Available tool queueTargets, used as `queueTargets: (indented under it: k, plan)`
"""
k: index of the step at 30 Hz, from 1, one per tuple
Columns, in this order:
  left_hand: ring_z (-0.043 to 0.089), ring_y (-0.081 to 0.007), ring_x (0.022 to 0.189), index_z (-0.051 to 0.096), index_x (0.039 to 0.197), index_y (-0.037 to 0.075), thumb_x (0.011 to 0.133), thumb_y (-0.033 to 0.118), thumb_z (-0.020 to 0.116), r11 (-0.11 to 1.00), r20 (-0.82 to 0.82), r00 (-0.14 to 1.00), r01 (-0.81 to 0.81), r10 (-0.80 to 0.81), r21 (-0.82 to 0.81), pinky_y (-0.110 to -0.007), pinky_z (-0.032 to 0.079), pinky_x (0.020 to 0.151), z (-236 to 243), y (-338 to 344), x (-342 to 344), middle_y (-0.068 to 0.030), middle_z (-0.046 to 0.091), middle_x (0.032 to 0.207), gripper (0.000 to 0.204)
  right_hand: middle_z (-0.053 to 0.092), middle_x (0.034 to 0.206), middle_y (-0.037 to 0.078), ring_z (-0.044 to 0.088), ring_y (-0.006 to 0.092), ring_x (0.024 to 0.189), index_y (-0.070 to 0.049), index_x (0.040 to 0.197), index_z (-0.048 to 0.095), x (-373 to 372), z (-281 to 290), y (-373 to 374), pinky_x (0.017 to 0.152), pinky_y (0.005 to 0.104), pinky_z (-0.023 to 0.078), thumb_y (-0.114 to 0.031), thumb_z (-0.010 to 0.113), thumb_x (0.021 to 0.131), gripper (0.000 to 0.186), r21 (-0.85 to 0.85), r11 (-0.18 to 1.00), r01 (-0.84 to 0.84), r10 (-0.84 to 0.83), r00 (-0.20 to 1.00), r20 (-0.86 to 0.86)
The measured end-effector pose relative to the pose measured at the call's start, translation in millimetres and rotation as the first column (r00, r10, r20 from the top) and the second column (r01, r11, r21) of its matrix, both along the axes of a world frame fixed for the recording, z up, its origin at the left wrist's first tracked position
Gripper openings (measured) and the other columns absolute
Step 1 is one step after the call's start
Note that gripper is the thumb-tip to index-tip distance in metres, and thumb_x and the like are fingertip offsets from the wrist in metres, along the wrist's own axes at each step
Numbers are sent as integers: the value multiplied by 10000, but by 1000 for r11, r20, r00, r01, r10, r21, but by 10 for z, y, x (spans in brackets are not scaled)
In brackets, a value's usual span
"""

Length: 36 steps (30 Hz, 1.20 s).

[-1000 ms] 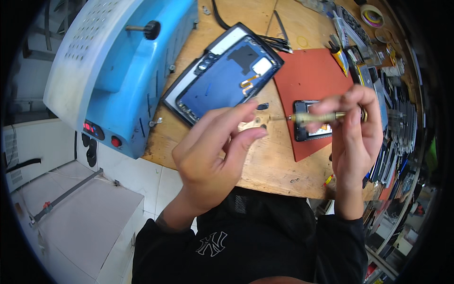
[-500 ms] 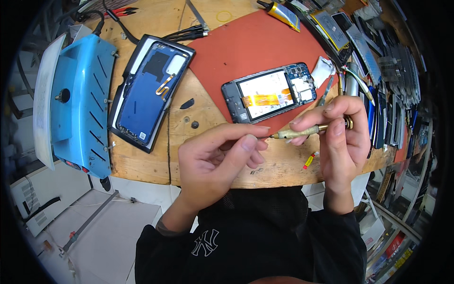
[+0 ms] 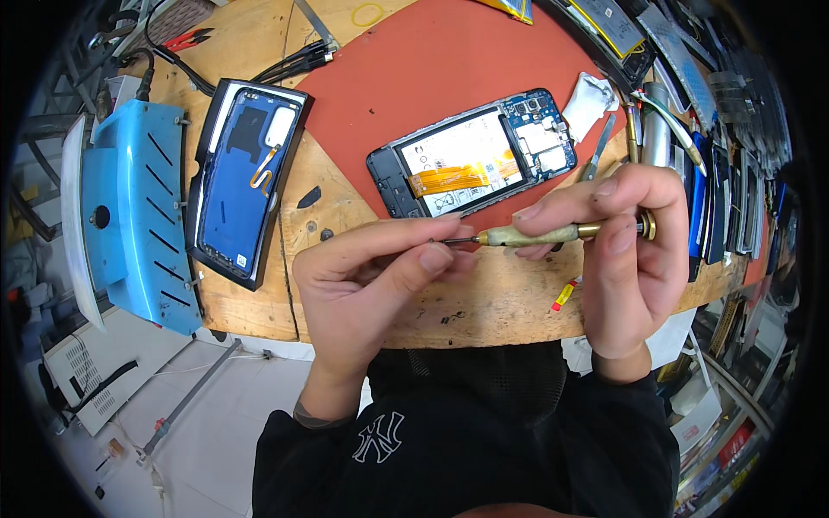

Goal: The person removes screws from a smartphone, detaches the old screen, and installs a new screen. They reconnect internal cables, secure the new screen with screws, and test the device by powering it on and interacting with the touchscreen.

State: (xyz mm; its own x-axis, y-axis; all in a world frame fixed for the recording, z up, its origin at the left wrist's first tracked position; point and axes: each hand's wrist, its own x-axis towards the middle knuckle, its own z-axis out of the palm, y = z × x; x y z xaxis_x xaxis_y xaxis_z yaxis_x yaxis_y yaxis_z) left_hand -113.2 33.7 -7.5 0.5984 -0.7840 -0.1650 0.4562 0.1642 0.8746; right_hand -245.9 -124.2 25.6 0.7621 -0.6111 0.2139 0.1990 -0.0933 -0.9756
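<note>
Vs a second ago: our left hand point(image 3: 345, 281) closed its gap to the slim pale-green-and-brass screwdriver point(image 3: 531, 236), now at its tip. View swung; opened black phone with orange ribbon point(image 3: 471, 154), then mostly behind our right hand point(image 3: 637, 272), now shows whole.

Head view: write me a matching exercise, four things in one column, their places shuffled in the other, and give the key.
Things
1. Screwdriver
2. Opened phone
3. Blue phone cover
4. Blue machine

Places
A. Lying on the red mat
B. At the left side of the wooden bench
C. Right hand on its handle, left hand at its tip
D. Between the blue machine and the red mat

Pairs: 1-C, 2-A, 3-D, 4-B
</note>
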Motion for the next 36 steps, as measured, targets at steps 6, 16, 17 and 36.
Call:
queueTargets:
  k: [6, 16, 17, 36]
  plan:
    - [765, -250, 945, 713, 1158, -112, 972, -48, 673, 1000, 41, 999, 12, -12, -1, -341, 635, 863, -35, 16, 19, -215, 750, 1070, 201, 714, 925, 248, 721, 271, 845, -32, 1144, 411, 2, 24, 83, 788, 365, 578, -296, 508, 1106, 284, 23, 998, 56, -55, 998, -26]
    - [736, -193, 844, 687, 1167, -114, 1047, 17, 588, 1000, 83, 997, -2, 2, 2, -304, 611, 804, -66, 61, -43, -174, 739, 978, 204, 709, 893, 244, 721, 270, 804, -47, 1128, 402, 13, 17, 129, 837, 377, 572, -334, 546, 1090, 323, -41, 992, 117, -120, 990, -76]
    - [735, -191, 843, 686, 1164, -115, 1051, 25, 585, 1000, 52, 999, 7, -7, -8, -304, 609, 800, -66, 63, -36, -175, 739, 974, 207, 709, 891, 245, 722, 269, 803, -47, 1128, 398, 14, 16, 143, 840, 376, 571, -333, 545, 1090, 324, -30, 993, 118, -120, 990, -78]
    - [734, -208, 934, 697, 1164, -125, 1034, -5, 583, 989, 134, 982, -141, 133, 50, -303, 601, 824, -24, 60, -31, -230, 708, 1169, 210, 710, 844, 198, 684, 264, 752, -71, 1152, 392, 91, 66, 85, 762, 382, 565, -276, 530, 1100, 253, -233, 972, 0, -10, 999, -45]
